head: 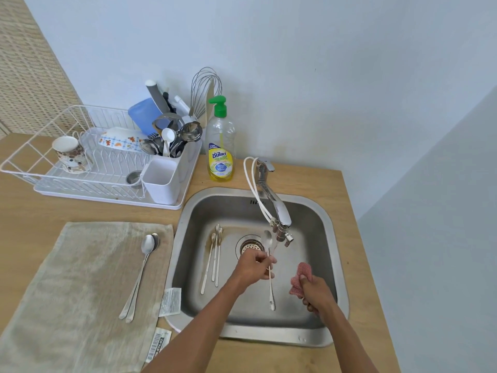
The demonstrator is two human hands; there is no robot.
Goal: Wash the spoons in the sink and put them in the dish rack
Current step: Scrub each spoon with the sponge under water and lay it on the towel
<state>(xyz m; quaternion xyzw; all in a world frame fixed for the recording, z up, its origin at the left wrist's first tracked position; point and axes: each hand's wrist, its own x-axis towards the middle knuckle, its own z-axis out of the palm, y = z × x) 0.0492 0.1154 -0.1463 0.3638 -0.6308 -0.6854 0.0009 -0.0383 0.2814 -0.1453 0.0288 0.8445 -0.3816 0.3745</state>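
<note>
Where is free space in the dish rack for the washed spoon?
The front white cutlery cup looks empty. The rack wires between the mug and that cup are bare. The rear cutlery holder is crowded with utensils.

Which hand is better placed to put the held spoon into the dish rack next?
Left hand: it already grips the spoon, on the rack side. Right hand holds the scrubber.

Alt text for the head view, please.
Left hand holds a long spoon under the faucet over the sink; right hand grips a pink scrubber. Three spoons lie in the basin, two on the towel.
</note>
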